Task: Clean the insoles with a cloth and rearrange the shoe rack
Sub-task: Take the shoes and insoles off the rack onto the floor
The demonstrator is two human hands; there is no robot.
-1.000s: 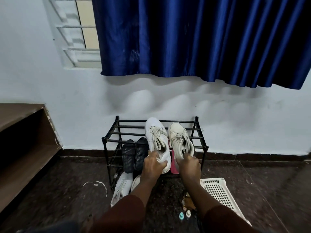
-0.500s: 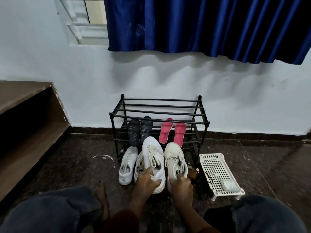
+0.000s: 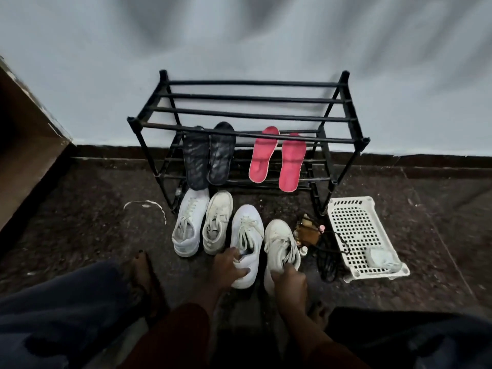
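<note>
A black metal shoe rack stands against the wall with its top tier bare. On its lower tier lean two black insoles and two pink insoles. Two white sneakers stand on the floor in front of it. My left hand grips the heel collar of a white sneaker resting on the floor. My right hand grips the heel of a cream sneaker beside it.
A white perforated plastic tray lies at the right with a pale folded cloth on it. Small bottles, a brown item and a black cord lie between tray and shoes. A wooden shelf is at left. My knees fill the bottom.
Both hands brought the two sneakers down from the rack's top tier to the floor in front of it. The view dropped lower as I crouched.
</note>
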